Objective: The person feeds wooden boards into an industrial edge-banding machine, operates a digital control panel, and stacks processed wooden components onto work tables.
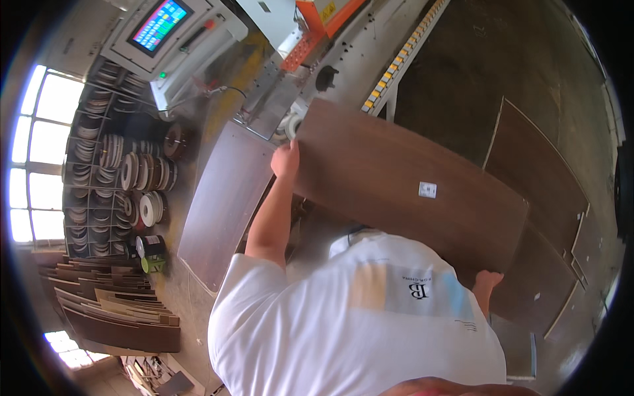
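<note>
Inspection finds the brown board (pixel 396 168) held beside the machine (pixel 316 26), left hand (pixel 286 160) closed on its nearer end, right hand (pixel 488 280) closed on its farther corner, apparently for balanced support

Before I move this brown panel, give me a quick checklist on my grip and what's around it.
1. Left hand on the left edge of the brown panel: ok.
2. Right hand at its near right corner: ok.
3. White label facing up: ok.
4. Control screen lit: ok.
5. Panel clear of the brown boards at right: cannot tell; they overlap in view.
6. Underside undamaged: cannot tell; hidden.
</note>
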Demonstrator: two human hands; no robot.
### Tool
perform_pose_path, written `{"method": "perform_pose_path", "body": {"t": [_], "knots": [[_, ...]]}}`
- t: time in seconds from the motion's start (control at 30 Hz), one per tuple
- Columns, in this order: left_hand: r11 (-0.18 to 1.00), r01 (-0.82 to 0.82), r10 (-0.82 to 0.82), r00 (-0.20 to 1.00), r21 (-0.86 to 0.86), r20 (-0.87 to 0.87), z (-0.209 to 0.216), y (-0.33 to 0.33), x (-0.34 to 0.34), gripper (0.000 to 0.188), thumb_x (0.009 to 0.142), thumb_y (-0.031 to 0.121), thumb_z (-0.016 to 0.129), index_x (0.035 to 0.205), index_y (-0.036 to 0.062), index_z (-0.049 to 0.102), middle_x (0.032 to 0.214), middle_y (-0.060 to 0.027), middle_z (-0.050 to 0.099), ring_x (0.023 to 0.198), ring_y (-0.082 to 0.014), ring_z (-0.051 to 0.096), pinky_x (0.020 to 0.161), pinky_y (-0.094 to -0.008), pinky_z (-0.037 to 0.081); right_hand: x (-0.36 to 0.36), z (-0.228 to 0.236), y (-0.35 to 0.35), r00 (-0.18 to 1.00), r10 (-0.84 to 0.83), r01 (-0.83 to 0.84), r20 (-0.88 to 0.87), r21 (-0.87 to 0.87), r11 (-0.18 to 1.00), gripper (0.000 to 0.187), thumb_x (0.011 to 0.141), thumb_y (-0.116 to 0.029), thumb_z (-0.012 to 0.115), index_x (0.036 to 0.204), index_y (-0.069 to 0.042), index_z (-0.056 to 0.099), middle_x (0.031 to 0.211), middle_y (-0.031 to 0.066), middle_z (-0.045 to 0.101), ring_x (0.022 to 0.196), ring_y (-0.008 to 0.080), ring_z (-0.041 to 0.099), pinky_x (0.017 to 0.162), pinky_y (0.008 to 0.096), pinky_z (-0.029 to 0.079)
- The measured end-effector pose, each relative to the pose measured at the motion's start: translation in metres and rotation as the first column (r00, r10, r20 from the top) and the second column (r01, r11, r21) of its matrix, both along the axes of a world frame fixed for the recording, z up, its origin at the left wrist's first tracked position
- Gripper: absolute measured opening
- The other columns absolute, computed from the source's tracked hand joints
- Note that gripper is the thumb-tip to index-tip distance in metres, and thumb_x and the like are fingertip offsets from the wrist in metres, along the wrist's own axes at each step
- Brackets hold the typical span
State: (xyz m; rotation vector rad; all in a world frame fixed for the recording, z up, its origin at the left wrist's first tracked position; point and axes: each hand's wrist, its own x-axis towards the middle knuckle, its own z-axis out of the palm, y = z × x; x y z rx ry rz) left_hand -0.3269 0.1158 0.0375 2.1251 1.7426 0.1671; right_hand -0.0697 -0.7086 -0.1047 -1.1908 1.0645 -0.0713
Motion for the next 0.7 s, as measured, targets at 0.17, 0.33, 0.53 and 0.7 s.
{"method": "perform_pose_path", "body": {"t": [0.17, 0.33, 0.53, 0.7], "knots": [[0.934, 0.157, -0.178, 0.983, 0.320, 0.037, -0.003, 0.039, 0.037, 0.040, 0.094, 0.041, 0.057, 0.120, 0.0134, 0.068, 0.130, -0.0105, 0.064, 0.129, -0.0324, 0.053, 0.106, -0.0499, 0.039, -0.032, 0.041, 0.111, 0.972, -0.190, 0.177, -0.135, -0.101, 0.979, 0.065, 0.105, -0.046, 0.036, 0.151, 0.000, 0.041, 0.159, 0.0117, 0.039, 0.138, 0.0306, 0.045, 0.115, 0.0399, 0.036], [0.771, 0.436, -0.515, 0.856, 0.464, 0.051, -0.011, 0.016, 0.061, 0.047, 0.090, 0.030, 0.064, 0.133, 0.0107, 0.059, 0.146, -0.0092, 0.052, 0.138, -0.0312, 0.044, 0.115, -0.0512, 0.031, -0.054, 0.043, 0.152, 0.986, -0.049, 0.079, -0.157, 0.186, 0.979, 0.056, 0.105, -0.042, 0.040, 0.147, -0.006, 0.047, 0.153, 0.0116, 0.045, 0.132, 0.0273, 0.049, 0.108, 0.0395, 0.042], [0.753, 0.472, -0.549, 0.835, 0.458, 0.042, -0.023, -0.013, 0.068, 0.048, 0.091, 0.029, 0.063, 0.136, 0.0126, 0.059, 0.149, -0.0092, 0.050, 0.143, -0.0314, 0.040, 0.119, -0.0566, 0.025, -0.063, 0.070, 0.211, 0.953, 0.208, -0.132, -0.221, 0.315, 0.940, 0.044, 0.102, -0.040, 0.049, 0.136, -0.012, 0.056, 0.134, 0.0112, 0.058, 0.116, 0.0245, 0.058, 0.089, 0.0384, 0.053], [0.798, 0.401, -0.476, 0.877, 0.451, 0.063, -0.019, 0.015, 0.073, 0.045, 0.092, 0.029, 0.063, 0.135, 0.0156, 0.061, 0.149, -0.0058, 0.052, 0.143, -0.0296, 0.041, 0.120, -0.0559, 0.025, -0.051, 0.129, 0.293, 0.870, 0.438, -0.372, -0.227, 0.284, 0.884, 0.057, 0.102, -0.046, 0.051, 0.146, -0.009, 0.045, 0.139, 0.0134, 0.053, 0.114, 0.0292, 0.057, 0.091, 0.0404, 0.052]]}}
